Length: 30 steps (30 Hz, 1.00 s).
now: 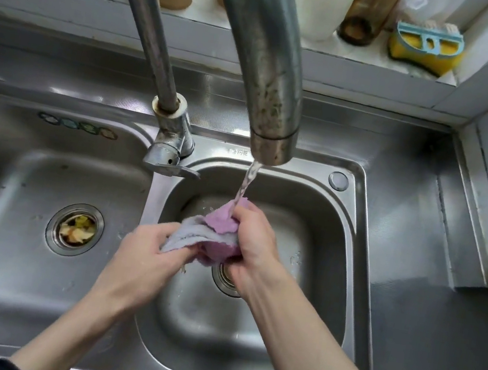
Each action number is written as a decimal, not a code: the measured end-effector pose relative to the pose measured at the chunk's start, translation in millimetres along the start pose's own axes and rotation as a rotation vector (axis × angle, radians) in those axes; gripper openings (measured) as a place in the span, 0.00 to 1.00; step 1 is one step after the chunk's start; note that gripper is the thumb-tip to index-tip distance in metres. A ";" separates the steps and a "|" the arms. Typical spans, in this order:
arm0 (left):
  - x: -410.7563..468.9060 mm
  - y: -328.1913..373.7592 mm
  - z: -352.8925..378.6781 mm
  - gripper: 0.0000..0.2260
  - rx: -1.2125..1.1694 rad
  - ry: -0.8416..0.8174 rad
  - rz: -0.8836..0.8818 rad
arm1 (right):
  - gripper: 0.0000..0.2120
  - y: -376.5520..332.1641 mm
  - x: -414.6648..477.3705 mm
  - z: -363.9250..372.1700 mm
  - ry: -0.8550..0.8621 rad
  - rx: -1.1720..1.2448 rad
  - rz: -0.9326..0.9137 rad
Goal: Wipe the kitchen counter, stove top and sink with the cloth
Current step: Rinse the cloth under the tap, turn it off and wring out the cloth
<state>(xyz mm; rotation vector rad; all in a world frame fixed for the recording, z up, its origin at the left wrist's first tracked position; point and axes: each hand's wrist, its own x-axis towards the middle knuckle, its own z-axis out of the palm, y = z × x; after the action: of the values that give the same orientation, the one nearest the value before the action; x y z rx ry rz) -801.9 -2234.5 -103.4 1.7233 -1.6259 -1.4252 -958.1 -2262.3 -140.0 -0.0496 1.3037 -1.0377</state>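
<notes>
Single head view — steeply downward, close above the sink [359, 204]

Soft daylight enters from the top of the frame; glare streaks the steel sink [355, 223]; wide-angle bending warps the edges, slightly soft.

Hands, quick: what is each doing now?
Left hand: grips the bunched pink-and-grey cloth.
Right hand: grips the same cloth under the steel tap's stream.

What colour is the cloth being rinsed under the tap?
The cloth is two-toned: pink-purple and pale grey-blue, seen in the head view, the only one.
</notes>
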 end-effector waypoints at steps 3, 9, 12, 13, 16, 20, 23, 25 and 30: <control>-5.8 14.6 -1.4 0.18 -0.033 0.123 0.072 | 0.10 5.3 4.0 -2.5 -0.038 -0.033 0.176; -3.7 33.7 7.8 0.17 -0.020 0.180 0.152 | 0.09 5.4 6.8 -0.1 -0.163 -0.139 0.313; -3.2 33.3 11.5 0.12 -0.121 0.108 0.150 | 0.10 2.4 5.3 -10.9 -0.221 -0.289 0.361; -2.6 32.0 12.9 0.07 -0.175 0.106 0.146 | 0.12 2.7 4.1 -15.2 -0.238 -0.334 0.375; 1.4 24.2 16.9 0.04 -0.280 0.166 0.091 | 0.08 2.9 -0.7 -18.0 -0.321 -0.183 0.408; 11.1 17.4 18.8 0.12 -0.439 0.189 -0.001 | 0.07 -3.8 -0.1 -19.4 -0.329 0.038 0.429; 20.0 16.9 22.6 0.11 -0.515 0.148 -0.112 | 0.11 -12.7 -3.0 -23.5 -0.297 -0.071 0.343; 26.9 19.0 28.5 0.10 -0.631 0.110 -0.233 | 0.10 -17.9 -10.5 -26.2 -0.204 -0.119 0.224; 43.3 21.3 52.0 0.17 -1.198 -0.038 -0.636 | 0.06 -24.7 -40.0 -25.5 0.093 -0.588 -0.295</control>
<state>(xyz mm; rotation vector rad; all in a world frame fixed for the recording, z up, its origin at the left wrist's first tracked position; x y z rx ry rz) -864.2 -2260.4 -125.3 1.3994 0.0196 -2.0447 -989.4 -2237.8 -104.1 -0.6611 1.6857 -0.8737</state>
